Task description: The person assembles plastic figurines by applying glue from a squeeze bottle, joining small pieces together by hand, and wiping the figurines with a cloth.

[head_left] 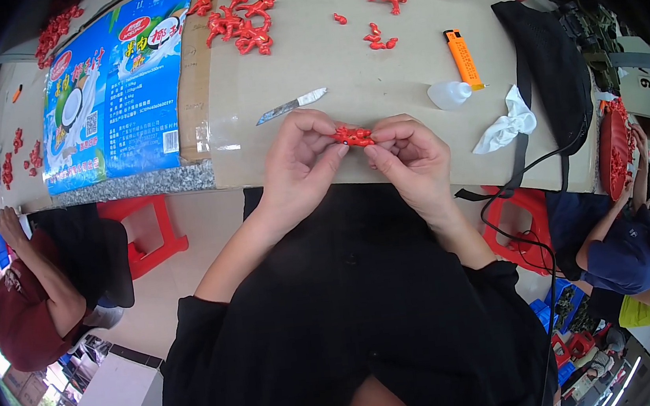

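Red figurine [355,137]: glossy, small, upper middle of the frame.
My left hand [298,158]: fingertips pinched on its left end.
My right hand [417,155]: fingertips pinched on its right end.
Blade [291,106]: upper middle.
Orange lighter [463,60]: upper right.

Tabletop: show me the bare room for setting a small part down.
One patch lies between the knife, bottle and loose red pieces; another between the knife and clustered red figures. Crowded: around the lighter, bottle and crumpled tissue.
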The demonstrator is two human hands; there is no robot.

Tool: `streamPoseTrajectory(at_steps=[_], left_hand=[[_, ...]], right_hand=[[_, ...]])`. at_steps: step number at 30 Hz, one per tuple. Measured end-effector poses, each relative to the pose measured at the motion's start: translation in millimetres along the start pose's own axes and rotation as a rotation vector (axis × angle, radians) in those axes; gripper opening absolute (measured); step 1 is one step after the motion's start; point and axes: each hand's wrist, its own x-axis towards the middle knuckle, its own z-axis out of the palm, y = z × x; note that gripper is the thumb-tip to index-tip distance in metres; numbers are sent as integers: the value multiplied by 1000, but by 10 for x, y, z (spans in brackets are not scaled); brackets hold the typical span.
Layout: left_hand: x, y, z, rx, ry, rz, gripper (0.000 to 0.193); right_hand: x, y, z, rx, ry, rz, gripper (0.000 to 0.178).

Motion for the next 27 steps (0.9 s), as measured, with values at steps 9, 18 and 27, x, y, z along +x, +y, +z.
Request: streamPoseTrajectory(at_steps=[9,18,27], left_hand=[[-3,-7,-11,6,9,-2,25],[5,15,-44,50,-24,-1,22],[30,124,-3,111,-25,-204,20]], right_hand=[[1,-9,-1,-1,-8,1,16],[15,-74,38,-17,33,73,12],[81,-152,-2,-7,28,316,11]])
